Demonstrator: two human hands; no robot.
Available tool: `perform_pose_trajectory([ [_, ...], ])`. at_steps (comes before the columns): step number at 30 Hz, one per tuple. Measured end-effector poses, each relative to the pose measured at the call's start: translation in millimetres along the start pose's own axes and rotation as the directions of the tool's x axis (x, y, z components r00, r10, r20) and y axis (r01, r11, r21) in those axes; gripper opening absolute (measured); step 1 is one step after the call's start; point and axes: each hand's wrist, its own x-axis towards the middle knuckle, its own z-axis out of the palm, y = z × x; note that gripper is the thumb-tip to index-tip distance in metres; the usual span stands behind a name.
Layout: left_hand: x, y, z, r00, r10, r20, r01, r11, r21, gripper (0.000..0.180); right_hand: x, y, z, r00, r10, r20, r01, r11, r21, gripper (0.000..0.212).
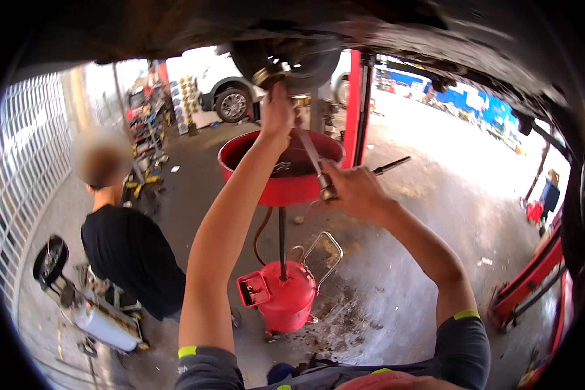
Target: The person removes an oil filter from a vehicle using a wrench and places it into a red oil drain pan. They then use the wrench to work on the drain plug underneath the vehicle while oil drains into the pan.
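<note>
My left hand (279, 116) is raised under a lifted vehicle, fingers bent and slightly blurred. Its fingertips meet a brass-coloured round part (264, 77); what the fingers close on is hard to make out. Lower and to the right, my right hand (359, 190) is closed around a ratchet (392, 165), whose dark handle sticks out to the right. From the ratchet's head a metal bar (310, 151) slants up toward my left hand. Beneath both hands stands a red oil drain pan (286, 192) on a post above a red tank (285, 302).
A person in a black shirt (130, 253) stands close on my left. Beside them is a wheeled machine with a pale cylinder (104, 320). A red lift post (355, 110) rises behind the pan. The vehicle's underside (461, 49) hangs overhead. A white car (218, 81) stands farther back.
</note>
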Motion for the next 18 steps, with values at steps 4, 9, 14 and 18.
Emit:
perform_pose_trajectory([
  [4,104.8,-10.8,-0.1,0.953,0.295,0.063,-0.297,0.954,0.03,0.037,63.0,15.1,-3.7,0.993,-0.077,-0.091,0.086,0.992,0.093,0.083],
  [9,141.4,4.7,16.9,0.961,0.166,0.222,-0.191,0.977,0.094,0.038,101.8,37.3,11.0,0.993,0.104,-0.056,-0.107,0.993,-0.052,0.084],
  [14,179.8,2.5,18.1,0.916,0.319,0.245,-0.362,0.919,0.155,0.049,135.9,49.1,32.4,0.976,0.188,-0.113,-0.199,0.975,-0.096,0.089],
  [18,202.6,-4.7,20.4,0.867,0.416,0.273,-0.452,0.888,0.082,0.046,149.7,57.0,39.1,0.963,0.228,-0.145,-0.247,0.959,-0.135,0.091],
])
